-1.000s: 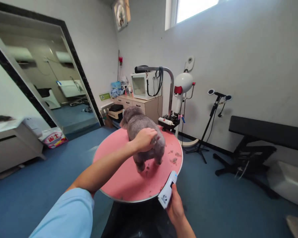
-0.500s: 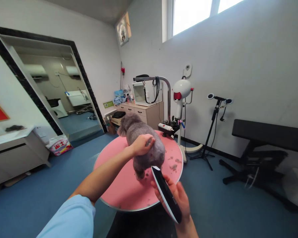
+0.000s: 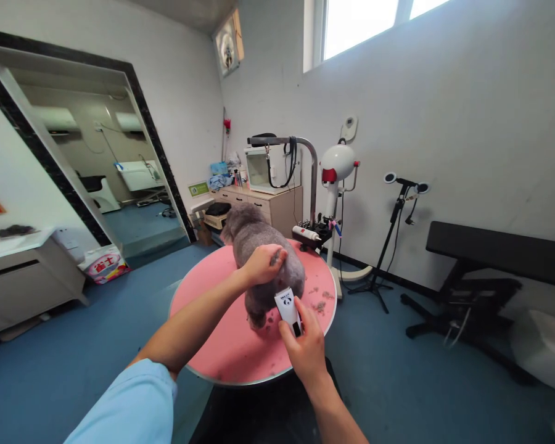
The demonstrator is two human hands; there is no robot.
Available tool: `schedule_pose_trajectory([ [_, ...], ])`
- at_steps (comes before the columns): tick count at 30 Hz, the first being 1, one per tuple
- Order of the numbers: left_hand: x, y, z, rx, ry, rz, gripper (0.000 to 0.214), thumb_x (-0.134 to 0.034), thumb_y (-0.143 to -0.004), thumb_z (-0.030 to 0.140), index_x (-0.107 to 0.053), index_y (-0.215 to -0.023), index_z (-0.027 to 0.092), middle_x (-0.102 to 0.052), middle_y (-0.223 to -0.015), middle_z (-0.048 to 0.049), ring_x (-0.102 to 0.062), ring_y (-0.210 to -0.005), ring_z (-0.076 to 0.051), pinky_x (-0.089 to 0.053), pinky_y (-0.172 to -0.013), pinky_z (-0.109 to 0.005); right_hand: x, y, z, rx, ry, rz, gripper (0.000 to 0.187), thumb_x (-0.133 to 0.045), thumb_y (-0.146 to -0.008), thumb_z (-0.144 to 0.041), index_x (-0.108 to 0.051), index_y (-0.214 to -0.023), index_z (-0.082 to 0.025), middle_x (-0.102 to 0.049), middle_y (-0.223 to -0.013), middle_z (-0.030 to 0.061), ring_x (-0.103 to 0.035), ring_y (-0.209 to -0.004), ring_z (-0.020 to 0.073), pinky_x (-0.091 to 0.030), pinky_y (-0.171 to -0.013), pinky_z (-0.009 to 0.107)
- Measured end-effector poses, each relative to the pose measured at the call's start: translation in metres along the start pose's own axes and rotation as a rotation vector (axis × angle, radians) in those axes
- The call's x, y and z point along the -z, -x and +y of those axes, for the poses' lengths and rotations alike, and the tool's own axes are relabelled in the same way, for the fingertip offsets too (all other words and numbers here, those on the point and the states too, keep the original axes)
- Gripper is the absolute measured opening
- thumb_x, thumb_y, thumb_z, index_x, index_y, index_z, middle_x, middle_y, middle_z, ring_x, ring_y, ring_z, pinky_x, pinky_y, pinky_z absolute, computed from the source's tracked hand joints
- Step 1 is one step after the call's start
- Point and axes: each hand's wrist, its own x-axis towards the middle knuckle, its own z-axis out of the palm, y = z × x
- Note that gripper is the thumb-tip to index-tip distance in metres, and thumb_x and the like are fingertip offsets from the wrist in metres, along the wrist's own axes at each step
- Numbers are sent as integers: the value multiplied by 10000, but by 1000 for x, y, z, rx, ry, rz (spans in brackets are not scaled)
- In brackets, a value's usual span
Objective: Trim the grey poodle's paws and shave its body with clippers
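Observation:
A grey, short-trimmed dog [image 3: 254, 237] stands on a round pink table [image 3: 203, 314], its rear toward me and its head to the far left. My left hand [image 3: 263, 265] is closed over its rump, gripping the tail [image 3: 275, 256], of which a grey tuft shows between thumb and fingers. In my right hand [image 3: 308, 345] is a white hair clipper [image 3: 287, 308] with a dark switch. The clipper's blade end points up at the dog's hindquarters; whether it touches the coat I cannot tell. Cut fur [image 3: 321, 305] lies on the table to the right.
A curved metal arm [image 3: 313, 179] with a black loop [image 3: 284, 176] rises behind the table. Beside it are a white bottle [image 3: 306, 233] and a white stand dryer [image 3: 337, 165]. Farther right stand a tripod lamp [image 3: 400, 209] and a black folded table [image 3: 494, 253].
My right hand has turned the clipper over, so its white face with the switch now shows, and brought it closer to the dog's rear. My left hand keeps its grip.

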Motion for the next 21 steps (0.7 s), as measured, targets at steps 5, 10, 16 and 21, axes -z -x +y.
schedule_pose_trajectory([
  [5,1,0,2,-7,14,3,339,-410,-976,295,-506,-667,190,-615,-676,-40,-534,-637,-160,-380,-632,-286,-2,-7,5,137,412,44,477,-624,-812,-322,-645,-1255,-148,-708,-1091,140,-685,-960,280,-563,-837,407],
  [10,2,2,4,-16,17,-3,343,-411,-973,302,-503,-663,191,-603,-663,-36,-523,-626,-157,-376,-625,-283,-9,-12,7,196,492,118,464,-622,-820,-312,-633,-1251,-139,-705,-1083,143,-694,-915,265,-573,-804,389],
  [16,2,2,4,-14,6,-6,335,-417,-966,299,-502,-659,195,-601,-661,-35,-527,-629,-158,-375,-625,-284,-17,-14,8,338,429,203,420,-628,-841,-329,-623,-1212,-133,-697,-1059,144,-687,-951,258,-571,-840,389],
  [21,3,1,3,10,-4,-7,337,-399,-968,311,-505,-670,196,-618,-680,-44,-539,-648,-164,-381,-637,-289,-23,-16,11,314,420,197,409,-632,-837,-325,-617,-1208,-154,-700,-1046,130,-688,-946,262,-575,-823,399],
])
